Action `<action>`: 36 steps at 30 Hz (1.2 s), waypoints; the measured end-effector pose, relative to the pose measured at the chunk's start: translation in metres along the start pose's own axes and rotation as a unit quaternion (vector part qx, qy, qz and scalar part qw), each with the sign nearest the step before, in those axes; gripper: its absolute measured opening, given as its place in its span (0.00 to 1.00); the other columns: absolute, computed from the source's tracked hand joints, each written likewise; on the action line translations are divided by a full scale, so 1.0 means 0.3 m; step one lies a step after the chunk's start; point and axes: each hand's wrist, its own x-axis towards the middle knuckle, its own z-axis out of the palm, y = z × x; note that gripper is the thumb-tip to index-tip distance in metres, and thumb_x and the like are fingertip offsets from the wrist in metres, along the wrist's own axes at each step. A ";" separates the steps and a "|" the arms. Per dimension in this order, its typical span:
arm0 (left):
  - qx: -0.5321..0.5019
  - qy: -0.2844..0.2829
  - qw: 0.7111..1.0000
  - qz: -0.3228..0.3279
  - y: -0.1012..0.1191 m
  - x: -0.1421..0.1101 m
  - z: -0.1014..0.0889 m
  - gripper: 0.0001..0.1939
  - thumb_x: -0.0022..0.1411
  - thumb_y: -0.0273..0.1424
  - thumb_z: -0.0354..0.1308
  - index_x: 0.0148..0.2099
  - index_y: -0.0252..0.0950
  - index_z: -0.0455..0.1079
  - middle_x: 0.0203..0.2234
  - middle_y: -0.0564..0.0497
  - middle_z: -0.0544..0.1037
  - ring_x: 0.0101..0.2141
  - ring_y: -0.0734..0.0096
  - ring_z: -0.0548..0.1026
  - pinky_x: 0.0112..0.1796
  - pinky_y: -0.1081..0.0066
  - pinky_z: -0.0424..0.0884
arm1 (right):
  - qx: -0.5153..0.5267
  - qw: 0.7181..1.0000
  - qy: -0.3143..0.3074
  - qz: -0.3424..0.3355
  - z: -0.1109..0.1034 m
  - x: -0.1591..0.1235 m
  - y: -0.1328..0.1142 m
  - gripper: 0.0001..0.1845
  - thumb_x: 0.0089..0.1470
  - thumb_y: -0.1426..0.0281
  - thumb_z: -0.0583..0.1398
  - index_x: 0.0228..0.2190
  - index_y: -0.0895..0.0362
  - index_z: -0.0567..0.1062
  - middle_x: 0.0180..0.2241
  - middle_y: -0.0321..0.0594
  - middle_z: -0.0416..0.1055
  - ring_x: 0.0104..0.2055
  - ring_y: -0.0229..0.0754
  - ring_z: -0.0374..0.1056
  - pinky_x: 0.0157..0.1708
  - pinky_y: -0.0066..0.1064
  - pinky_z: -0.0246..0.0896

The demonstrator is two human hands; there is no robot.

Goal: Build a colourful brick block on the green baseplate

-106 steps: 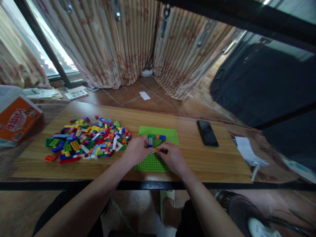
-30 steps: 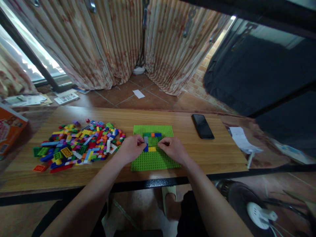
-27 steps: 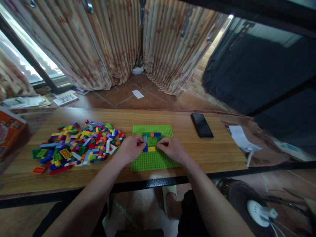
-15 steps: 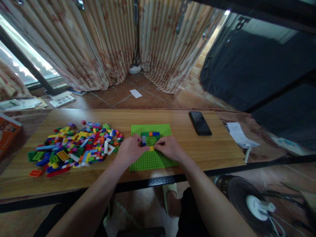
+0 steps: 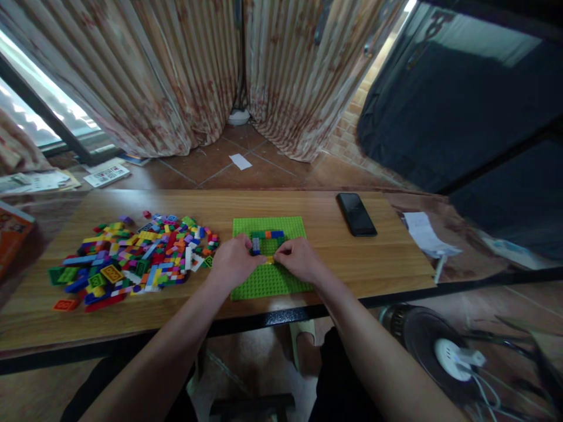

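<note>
A green studded baseplate [image 5: 250, 285] lies on the table, carrying a small outline of toy bricks. Its far row holds green, orange and blue bricks [image 5: 274, 234], and a grey-and-blue side [image 5: 255, 246] runs down the left. At the near side is a yellow brick [image 5: 270, 259], partly covered by fingers. My left hand [image 5: 234, 258] is closed, its thumb tip against the yellow brick's left end, its curled index finger beside the left row. My right hand [image 5: 299, 258] pinches at the right end of that brick, thumb and fingers together. The fingertips hide the exact contact.
A wide heap of mixed toy bricks [image 5: 145, 258] spreads over the table's left part. A black phone [image 5: 356, 214] lies to the right of the baseplate. Beyond the table's right edge are papers [image 5: 423, 233], and a white power strip [image 5: 452, 358] sits low at the right.
The view has shifted slightly, so the table sits a little higher in it. Both hands stay at the yellow brick with almost the same grip.
</note>
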 end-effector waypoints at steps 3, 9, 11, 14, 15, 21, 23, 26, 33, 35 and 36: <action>0.013 -0.004 1.000 -0.003 -0.002 0.007 0.002 0.18 0.52 0.45 0.63 0.38 0.37 0.70 0.29 0.50 0.78 0.32 0.64 0.75 0.29 0.70 0.62 | -0.003 1.000 0.012 0.005 0.007 -0.002 -0.003 0.09 0.49 0.71 0.61 0.26 0.55 0.83 0.22 0.36 0.76 0.25 0.37 0.67 0.24 0.27 0.53; 0.009 -0.005 1.000 -0.003 -0.003 0.003 -0.004 0.18 0.53 0.44 0.63 0.39 0.37 0.68 0.28 0.51 0.78 0.30 0.66 0.75 0.28 0.71 0.61 | 0.001 1.000 0.006 -0.002 0.003 -0.010 -0.013 0.09 0.49 0.73 0.61 0.25 0.54 0.82 0.22 0.37 0.77 0.25 0.37 0.68 0.24 0.27 0.54; -0.001 -0.002 1.000 0.008 -0.005 -0.003 -0.006 0.18 0.53 0.43 0.63 0.40 0.36 0.68 0.28 0.51 0.78 0.29 0.66 0.75 0.28 0.71 0.61 | 0.012 1.000 0.002 -0.013 0.000 -0.011 -0.005 0.09 0.49 0.71 0.61 0.26 0.54 0.82 0.23 0.36 0.77 0.26 0.37 0.68 0.25 0.27 0.55; -0.020 0.006 1.000 0.021 -0.009 -0.007 -0.009 0.15 0.55 0.42 0.61 0.39 0.36 0.69 0.28 0.50 0.78 0.29 0.65 0.75 0.28 0.71 0.62 | 0.052 0.998 0.013 -0.018 -0.006 -0.001 0.023 0.09 0.49 0.70 0.61 0.26 0.55 0.82 0.24 0.36 0.77 0.27 0.37 0.69 0.27 0.27 0.57; -0.031 0.006 0.999 0.024 -0.011 -0.006 -0.010 0.13 0.57 0.40 0.59 0.38 0.36 0.70 0.28 0.50 0.78 0.29 0.66 0.76 0.28 0.71 0.62 | 0.074 0.997 0.023 -0.011 -0.011 0.006 0.036 0.09 0.49 0.70 0.60 0.26 0.56 0.82 0.23 0.36 0.77 0.26 0.37 0.69 0.27 0.27 0.57; -0.072 -0.003 0.997 0.035 -0.030 0.022 -0.013 0.12 0.63 0.36 0.52 0.30 0.37 0.71 0.22 0.51 0.77 0.28 0.66 0.76 0.29 0.71 0.64 | 0.106 0.985 0.123 0.054 -0.052 0.053 0.095 0.11 0.52 0.69 0.58 0.27 0.60 0.81 0.23 0.38 0.76 0.26 0.38 0.69 0.26 0.27 0.56; -0.073 -0.003 0.997 0.037 -0.030 0.024 -0.015 0.12 0.63 0.36 0.52 0.30 0.36 0.71 0.22 0.51 0.77 0.27 0.66 0.76 0.28 0.71 0.64 | 0.088 0.988 0.117 0.052 -0.057 0.057 0.095 0.11 0.53 0.69 0.59 0.27 0.60 0.81 0.25 0.40 0.77 0.28 0.39 0.71 0.27 0.27 0.57; -0.069 -0.002 0.997 0.034 -0.020 0.018 -0.016 0.11 0.62 0.34 0.53 0.31 0.35 0.72 0.25 0.50 0.78 0.28 0.67 0.75 0.28 0.72 0.63 | 0.057 0.994 0.086 0.039 -0.049 0.053 0.082 0.09 0.52 0.70 0.60 0.29 0.59 0.81 0.29 0.41 0.79 0.32 0.41 0.73 0.30 0.28 0.59; -0.013 0.026 1.000 0.009 0.001 0.010 -0.004 0.15 0.64 0.38 0.51 0.33 0.35 0.73 0.28 0.47 0.79 0.30 0.66 0.75 0.31 0.70 0.63 | 0.026 0.995 0.083 0.057 -0.020 0.049 0.065 0.08 0.51 0.66 0.63 0.31 0.56 0.81 0.31 0.41 0.80 0.34 0.43 0.74 0.35 0.31 0.63; -0.005 0.029 1.000 0.005 0.002 0.014 0.001 0.15 0.64 0.38 0.52 0.32 0.36 0.74 0.28 0.47 0.79 0.31 0.65 0.75 0.31 0.70 0.63 | 0.026 0.994 0.086 0.060 -0.014 0.051 0.068 0.07 0.51 0.66 0.64 0.31 0.55 0.81 0.32 0.40 0.80 0.35 0.43 0.74 0.36 0.31 0.64; -0.004 0.031 1.000 0.004 0.002 0.015 0.003 0.15 0.64 0.39 0.52 0.32 0.36 0.74 0.29 0.47 0.79 0.31 0.65 0.75 0.31 0.70 0.63 | 0.028 0.994 0.086 0.060 -0.012 0.052 0.070 0.07 0.51 0.66 0.64 0.31 0.55 0.81 0.32 0.40 0.80 0.35 0.43 0.74 0.36 0.31 0.64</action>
